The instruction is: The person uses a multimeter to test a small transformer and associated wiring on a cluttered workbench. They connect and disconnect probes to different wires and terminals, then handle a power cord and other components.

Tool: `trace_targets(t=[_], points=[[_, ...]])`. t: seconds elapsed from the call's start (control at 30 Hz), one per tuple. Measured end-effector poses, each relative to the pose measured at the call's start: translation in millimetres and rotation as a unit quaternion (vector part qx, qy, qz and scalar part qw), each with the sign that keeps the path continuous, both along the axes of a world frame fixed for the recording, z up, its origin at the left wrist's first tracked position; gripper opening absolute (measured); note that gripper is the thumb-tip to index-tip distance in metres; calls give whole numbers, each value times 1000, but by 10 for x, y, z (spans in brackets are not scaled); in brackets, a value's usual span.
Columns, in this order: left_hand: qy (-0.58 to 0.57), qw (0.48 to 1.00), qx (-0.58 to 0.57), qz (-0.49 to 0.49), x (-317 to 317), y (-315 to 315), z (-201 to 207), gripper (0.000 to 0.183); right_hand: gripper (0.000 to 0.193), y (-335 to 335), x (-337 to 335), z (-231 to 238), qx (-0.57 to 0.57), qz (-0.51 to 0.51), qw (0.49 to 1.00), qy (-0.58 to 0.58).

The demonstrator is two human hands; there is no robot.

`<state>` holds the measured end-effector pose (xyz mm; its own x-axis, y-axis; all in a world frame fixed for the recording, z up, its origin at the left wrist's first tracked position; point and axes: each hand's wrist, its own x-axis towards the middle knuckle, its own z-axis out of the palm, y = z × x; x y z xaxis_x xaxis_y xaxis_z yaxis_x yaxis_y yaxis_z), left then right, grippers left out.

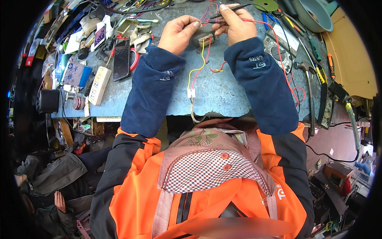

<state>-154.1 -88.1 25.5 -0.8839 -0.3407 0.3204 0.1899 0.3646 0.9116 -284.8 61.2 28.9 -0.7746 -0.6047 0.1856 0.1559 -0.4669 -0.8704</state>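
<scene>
At the far middle of the bench, my left hand (181, 34) pinches the end of thin wires between thumb and forefinger. My right hand (235, 26) is closed around a pair of test probes (215, 19), one black and one red-leaded, whose tips meet the wires by my left fingertips. Red and pink wires (207, 14) loop up behind the tips. Just below sits a small metal-cased part (205, 40) with yellow and red wires (201, 63) running to a white connector (191, 93) at the near edge. My fingers partly hide the contact point.
On the left lie a black phone (121, 59), a red tape roll (135, 59) and a white power strip (99, 85). A hammer (306, 69), screwdrivers (331, 65) and a red lead (284, 65) are on the right. Another person's hand (59, 201) shows at lower left.
</scene>
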Motion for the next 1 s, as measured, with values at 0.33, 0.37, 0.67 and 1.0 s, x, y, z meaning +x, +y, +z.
trace_targets(t=[0.33,0.37,0.67,1.0], points=[[33,999,29,27,-19,44,-11,19,17,7,-14,-10,4,22,1000,21],[33,999,31,28,-20,45,-12,19,17,8,-15,-7,3,28,999,20],[35,998,28,37,-29,32,-40,19,18,-10,-10,-11,-2,40,999,5],[32,998,44,38,-30,37,-39,18,18,3,67,55,17,17,1000,0]])
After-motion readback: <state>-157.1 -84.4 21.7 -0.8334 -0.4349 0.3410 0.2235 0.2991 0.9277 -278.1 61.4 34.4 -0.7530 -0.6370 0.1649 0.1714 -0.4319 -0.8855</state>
